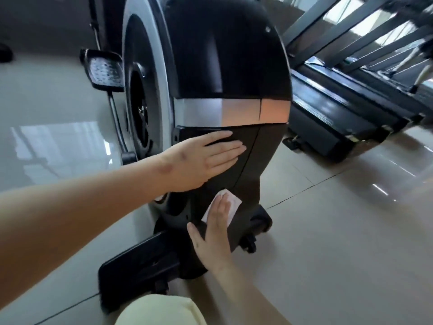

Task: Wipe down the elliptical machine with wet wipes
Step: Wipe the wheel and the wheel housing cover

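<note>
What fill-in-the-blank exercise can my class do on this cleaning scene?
1. The right hand presses a white ____ against the black elliptical machine.
2. The left hand rests flat on the machine, ____ the right hand.
3. Left of the machine's round side cover sits its foot ____.
4. To the right, on the tiled floor, stands a ____.
Missing words: wipe; above; pedal; treadmill.

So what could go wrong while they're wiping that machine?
The wet wipe is only pressed under the flat fingers of the right hand, so it might slip out or bunch up. The left hand rests on the black housing above a transport wheel; a hard push could shift the machine.
</note>
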